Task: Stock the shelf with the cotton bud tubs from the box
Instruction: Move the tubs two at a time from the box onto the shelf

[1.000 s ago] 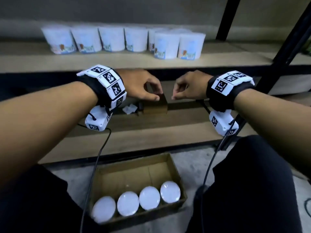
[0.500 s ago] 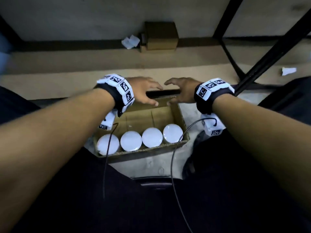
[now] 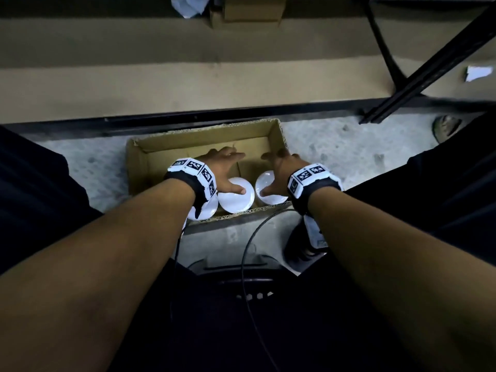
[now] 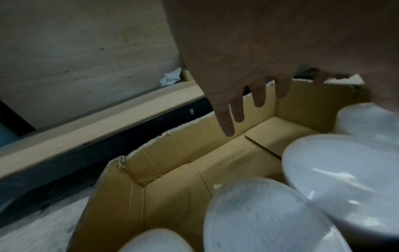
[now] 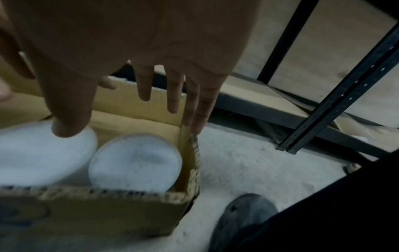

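Observation:
An open cardboard box (image 3: 139, 167) stands on the floor in front of the shelf, with several white-lidded cotton bud tubs in a row along its near side. My left hand (image 3: 228, 170) reaches into it, fingers spread, thumb over the lid of one tub (image 3: 236, 201). My right hand (image 3: 276, 173) is spread over the rightmost tub (image 3: 269, 200), thumb above its lid. In the left wrist view straight fingers (image 4: 226, 122) hang above the lids (image 4: 345, 179). In the right wrist view the little finger (image 5: 200, 116) lies by the box's right wall beside the tub (image 5: 135, 162). Neither hand holds anything.
The low shelf board (image 3: 188, 84) runs behind the box, with black uprights (image 3: 429, 68) at the right. A small cardboard box (image 3: 249, 9) and crumpled paper (image 3: 188, 6) lie at its back. Wrist cables (image 3: 247, 251) hang over my lap. A shoe (image 5: 244, 220) stands right of the box.
My view dropped from the stocked upper shelf to the floor box. Both hands came down from shelf height into the box and opened over the two right-hand tubs.

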Motion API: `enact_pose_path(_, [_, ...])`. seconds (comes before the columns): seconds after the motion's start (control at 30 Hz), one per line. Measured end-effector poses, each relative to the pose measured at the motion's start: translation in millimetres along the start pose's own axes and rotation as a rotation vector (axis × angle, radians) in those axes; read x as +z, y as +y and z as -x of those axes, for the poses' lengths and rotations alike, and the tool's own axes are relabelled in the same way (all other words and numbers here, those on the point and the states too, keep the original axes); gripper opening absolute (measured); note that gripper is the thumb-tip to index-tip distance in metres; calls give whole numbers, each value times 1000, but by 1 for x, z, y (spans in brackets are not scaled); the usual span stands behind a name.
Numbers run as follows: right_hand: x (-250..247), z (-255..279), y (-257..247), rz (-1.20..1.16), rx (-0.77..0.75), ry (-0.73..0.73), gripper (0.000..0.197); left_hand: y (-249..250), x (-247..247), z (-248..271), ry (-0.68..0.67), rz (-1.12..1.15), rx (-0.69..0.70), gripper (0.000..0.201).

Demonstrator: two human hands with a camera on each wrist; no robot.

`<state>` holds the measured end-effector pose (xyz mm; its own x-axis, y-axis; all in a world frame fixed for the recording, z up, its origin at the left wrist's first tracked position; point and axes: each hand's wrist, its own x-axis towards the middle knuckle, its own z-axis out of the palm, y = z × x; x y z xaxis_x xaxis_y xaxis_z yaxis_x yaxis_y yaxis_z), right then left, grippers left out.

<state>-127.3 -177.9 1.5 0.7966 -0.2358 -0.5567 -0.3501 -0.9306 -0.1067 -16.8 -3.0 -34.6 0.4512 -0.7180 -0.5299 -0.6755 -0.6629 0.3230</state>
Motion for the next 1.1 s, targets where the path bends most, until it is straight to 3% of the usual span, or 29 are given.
enact_pose_path(0.47, [44,-25,5,0,80,-88,98,13,50,-21,-93,63,-6,91])
enact_pose_path(0.63, [51,-34,6,-45,83,-77,90,12,50,-25,-80,72,5,80])
enact_pose_path(0.8, [48,-39,8,-88,68,-35,88,-1,47,-30,-20,144,17,89])
enact_pose_path(1.0, [42,-45,11,-200,30,27,104,-20,41,-33,79,224,-34,86])
enact_pose_path(1.1, [43,-44,15,-195,-2,4,114,-23,44,-29,77,238,-16,99])
